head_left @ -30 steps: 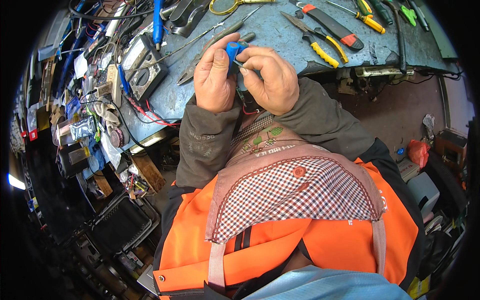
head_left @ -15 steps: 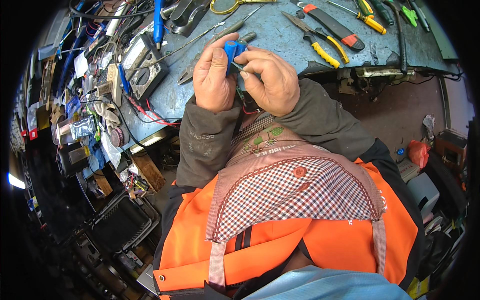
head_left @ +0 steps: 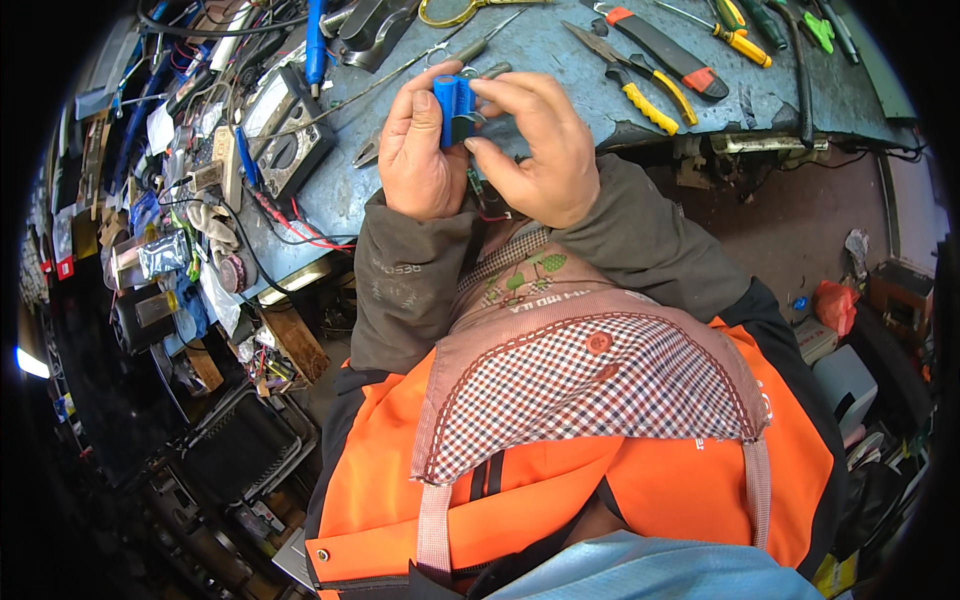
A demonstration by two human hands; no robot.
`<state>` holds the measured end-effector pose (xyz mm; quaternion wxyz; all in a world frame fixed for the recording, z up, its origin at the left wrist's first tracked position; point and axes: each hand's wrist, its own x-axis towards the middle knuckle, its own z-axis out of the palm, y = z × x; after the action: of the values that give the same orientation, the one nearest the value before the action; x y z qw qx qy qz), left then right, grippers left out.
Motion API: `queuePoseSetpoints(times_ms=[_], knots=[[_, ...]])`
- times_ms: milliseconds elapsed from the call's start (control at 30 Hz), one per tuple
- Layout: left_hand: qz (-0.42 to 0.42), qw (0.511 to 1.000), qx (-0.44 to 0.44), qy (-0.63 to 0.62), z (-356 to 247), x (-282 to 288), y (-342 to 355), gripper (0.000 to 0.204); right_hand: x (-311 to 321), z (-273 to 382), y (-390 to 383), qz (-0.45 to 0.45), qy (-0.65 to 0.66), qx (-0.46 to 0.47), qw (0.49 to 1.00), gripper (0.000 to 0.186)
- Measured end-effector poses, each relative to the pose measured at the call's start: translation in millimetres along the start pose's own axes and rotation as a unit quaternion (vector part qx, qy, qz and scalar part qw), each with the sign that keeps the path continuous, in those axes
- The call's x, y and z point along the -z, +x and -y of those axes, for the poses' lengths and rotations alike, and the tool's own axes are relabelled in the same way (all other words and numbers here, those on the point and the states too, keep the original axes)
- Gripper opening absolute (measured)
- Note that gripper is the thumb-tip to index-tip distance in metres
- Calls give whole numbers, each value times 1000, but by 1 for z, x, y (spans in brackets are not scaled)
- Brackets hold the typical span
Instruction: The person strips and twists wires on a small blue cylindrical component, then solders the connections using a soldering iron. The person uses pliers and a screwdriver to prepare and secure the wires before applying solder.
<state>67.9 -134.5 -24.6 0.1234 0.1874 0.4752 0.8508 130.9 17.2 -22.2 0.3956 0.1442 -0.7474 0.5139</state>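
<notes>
Head view: left hand (head_left: pixel 424 160) clamps blue cylinders (head_left: pixel 450 105), long axes pointing roughly upward; right hand (head_left: pixel 543 145) seemingly pinches them.

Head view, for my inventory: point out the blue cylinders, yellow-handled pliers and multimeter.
Blue cylinders (head_left: pixel 447 112), head view: left one's side.
Yellow-handled pliers (head_left: pixel 614 59), head view: near the pivot.
Multimeter (head_left: pixel 287 151), head view: dial.

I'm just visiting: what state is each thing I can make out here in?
Left hand: curled around the blue cylinders.
Right hand: thumb and forefinger parted, beside the cylinders; grip unclear.
Blue cylinders: side by side, held above the bench.
Pliers: lying on the bench, handles spread.
Yellow-handled screwdriver: lying down.
Meter: face up; setting unreadable.
</notes>
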Motion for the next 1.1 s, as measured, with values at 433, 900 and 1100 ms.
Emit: queuePoseSetpoints(times_ms=[433, 900, 1100], knots=[[14, 997, 17, 69, -4, -10, -4, 42, 2, -10, 2, 54, -24, -29, 998, 22], [6, 999, 5, 39, 2, -3, -1, 41, 3, -8, -2, 85, -30, 15, 996, 29], [-2, 1000, -3, 23, 1, -6, 0, 42, 0, -12, -4, 70, -8, 54, 996, 30]])
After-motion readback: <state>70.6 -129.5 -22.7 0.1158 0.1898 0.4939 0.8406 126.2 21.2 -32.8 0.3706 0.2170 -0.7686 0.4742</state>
